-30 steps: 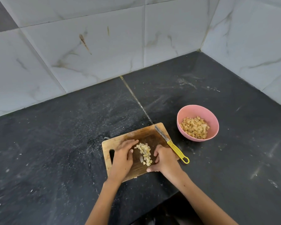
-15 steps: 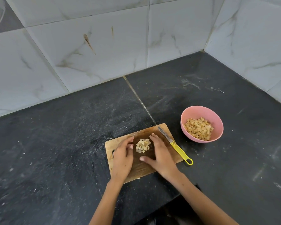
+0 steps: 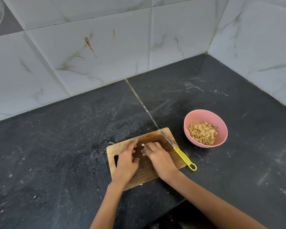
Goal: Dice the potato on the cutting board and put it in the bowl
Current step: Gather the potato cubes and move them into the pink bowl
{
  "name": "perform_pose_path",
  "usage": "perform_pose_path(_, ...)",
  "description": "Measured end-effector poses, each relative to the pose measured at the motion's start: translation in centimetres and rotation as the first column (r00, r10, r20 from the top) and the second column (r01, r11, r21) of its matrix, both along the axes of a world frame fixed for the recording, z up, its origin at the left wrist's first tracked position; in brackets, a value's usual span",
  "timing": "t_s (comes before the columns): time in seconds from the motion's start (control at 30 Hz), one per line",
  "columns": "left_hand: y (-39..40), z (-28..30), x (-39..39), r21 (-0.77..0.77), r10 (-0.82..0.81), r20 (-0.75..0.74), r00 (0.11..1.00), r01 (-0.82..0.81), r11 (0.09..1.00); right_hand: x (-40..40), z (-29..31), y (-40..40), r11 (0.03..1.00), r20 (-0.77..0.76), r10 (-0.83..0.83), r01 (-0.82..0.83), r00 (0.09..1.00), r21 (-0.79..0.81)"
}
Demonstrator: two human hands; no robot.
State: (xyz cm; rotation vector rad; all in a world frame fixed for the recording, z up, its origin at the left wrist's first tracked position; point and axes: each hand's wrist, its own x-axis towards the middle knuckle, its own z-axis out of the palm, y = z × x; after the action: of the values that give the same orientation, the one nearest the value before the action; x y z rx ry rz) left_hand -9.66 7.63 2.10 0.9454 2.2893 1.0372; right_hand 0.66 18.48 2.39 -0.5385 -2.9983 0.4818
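Observation:
A small wooden cutting board (image 3: 155,138) lies on the dark counter. My left hand (image 3: 126,160) and my right hand (image 3: 158,158) rest on it, cupped toward each other around a small heap of potato dice (image 3: 143,145). Most of the heap is hidden under my right fingers; only a few cubes show. A knife with a yellow handle (image 3: 180,152) lies along the board's right edge, untouched. To the right stands a pink bowl (image 3: 220,123) holding diced potato (image 3: 202,135).
The black stone counter (image 3: 64,146) is dusted with white specks and has a seam running to the back wall. Marble-look tiled walls (image 3: 106,47) meet in a corner at the back right. The counter's front edge drops off below my right forearm.
My two hands have closed in on the potato dice, the right hand sliding left over the heap so that most cubes are now covered. The knife and bowl stayed put.

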Motion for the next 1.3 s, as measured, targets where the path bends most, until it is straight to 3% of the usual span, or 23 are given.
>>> perform_pose_path(0.1, 0.8, 0.3, 0.0, -0.081, -0.089, -0.019, 0.996, 0.087, 0.993, -0.3, 0.3, 0.5, 0.992, -0.011, -0.123, 0.123, 0.992, 0.006)
perform_pose_path(0.2, 1.8, 0.5, 0.2, -0.125, -0.152, -0.1, 0.983, 0.139, 0.982, -0.1, 0.5, 1.4, 0.92, -0.048, -0.333, 0.312, 0.942, -0.238)
perform_pose_path(0.3, 2.8, 0.6, -0.2, -0.127, -0.174, -0.182, 0.968, 0.153, 0.98, 0.1, 1.8, 3.1, 0.66, 0.038, -0.546, 0.458, 0.837, -0.595)
perform_pose_path(0.37, 3.4, 0.6, -0.5, -0.134, -0.173, -0.221, 0.96, 0.146, 0.98, 0.3, 2.8, 3.8, 0.329, 0.188, -0.595, 0.449, 0.782, -0.831)
perform_pose_path(0.43, 3.9, 0.7, -0.8, -0.144, -0.162, -0.268, 0.95, 0.127, 0.981, 0.7, 3.5, 4.4, 0.061, 0.278, -0.568, 0.376, 0.775, -0.925)
perform_pose_path(0.5, 4.5, 1.0, -0.9, -0.158, -0.153, -0.3, 0.942, 0.109, 0.981, 1.1, 4.3, 4.8, -0.049, 0.3, -0.541, 0.327, 0.786, -0.944)
perform_pose_path(0.7, 6.1, 1.3, -1.6, -0.253, -0.136, -0.227, 0.964, 0.076, 0.964, 2.8, 7.0, 6.2, -0.218, 0.285, -0.472, 0.203, 0.835, -0.955)
perform_pose_path(0.87, 6.6, 1.1, -2.2, -0.294, -0.13, -0.175, 0.976, 0.074, 0.953, 5.1, 10.5, 10.1, -0.143, 0.182, -0.585, 0.121, 0.791, -0.982)
perform_pose_path(0.93, 6.6, 1.0, -2.6, -0.305, -0.124, -0.145, 0.982, 0.074, 0.95, 5.9, 11.5, 11.7, -0.075, 0.173, -0.638, 0.163, 0.75, -0.984)
perform_pose_path(1.03, 6.5, 0.9, -3.3, -0.31, -0.106, -0.12, 0.987, 0.064, 0.949, 7.2, 11.8, 14.0, 0.182, 0.175, -0.682, 0.396, 0.711, -0.9)
perform_pose_path(1.13, 6.5, 0.7, -3.5, -0.297, -0.113, -0.145, 0.983, 0.066, 0.953, 7.8, 11.4, 15.7, 0.456, 0.153, -0.709, 0.613, 0.688, -0.645)
perform_pose_path(1.2, 6.7, 0.5, -3.3, -0.311, -0.13, -0.159, 0.979, 0.075, 0.947, 8.0, 11.4, 16.5, 0.56, 0.135, -0.688, 0.64, 0.713, -0.526)
perform_pose_path(1.3, 7.4, 0.8, -2.8, -0.394, -0.144, -0.184, 0.972, 0.061, 0.917, 8.0, 11.4, 17.3, 0.634, 0.08, -0.682, 0.642, 0.727, -0.432)
